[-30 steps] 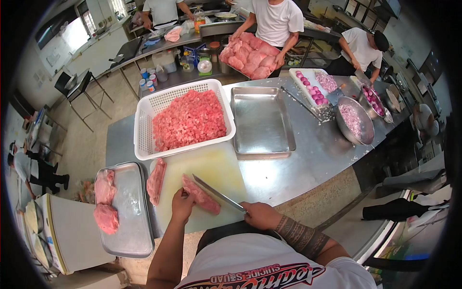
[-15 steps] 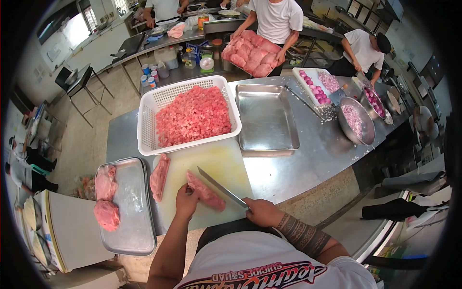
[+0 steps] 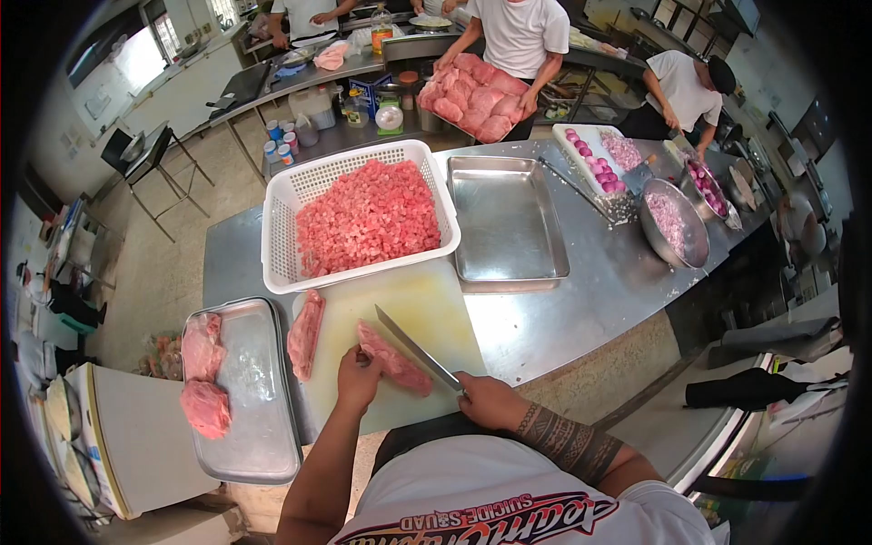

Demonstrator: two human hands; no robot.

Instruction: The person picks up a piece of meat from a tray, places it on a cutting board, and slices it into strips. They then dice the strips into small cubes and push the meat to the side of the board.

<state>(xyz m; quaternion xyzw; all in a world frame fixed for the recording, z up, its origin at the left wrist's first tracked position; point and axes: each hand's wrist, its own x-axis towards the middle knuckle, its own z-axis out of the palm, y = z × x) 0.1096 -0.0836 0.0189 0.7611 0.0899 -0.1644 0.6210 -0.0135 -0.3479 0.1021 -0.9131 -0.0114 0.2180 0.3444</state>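
Note:
My right hand [image 3: 491,401] is wrapped around the handle of a long knife [image 3: 413,342], whose blade slants up and left above the cutting board [image 3: 431,300]. Under and beside the blade lies a strip of raw meat [image 3: 392,361]. The fingers of my left hand [image 3: 360,377] are closed on the strip's left side, near its upper end. A second strip of meat [image 3: 306,334] rests at the board's left edge, apart from both hands. Beyond the board, a white perforated basket [image 3: 269,238] holds a heap of diced meat [image 3: 368,221].
Left of the board, a metal tray [image 3: 259,400] carries two pieces of meat [image 3: 205,410]. A steel pan [image 3: 509,222] stands right of the basket, near onions [image 3: 595,163] and a steel bowl [image 3: 698,238]. Opposite, a person [image 3: 527,41] holds a tray of meat [image 3: 477,100]; another person [image 3: 686,95] works at right.
The knife has shifted slightly, its tip a little farther up the board. My left hand keeps its hold on the meat strip. The whole view has moved a touch.

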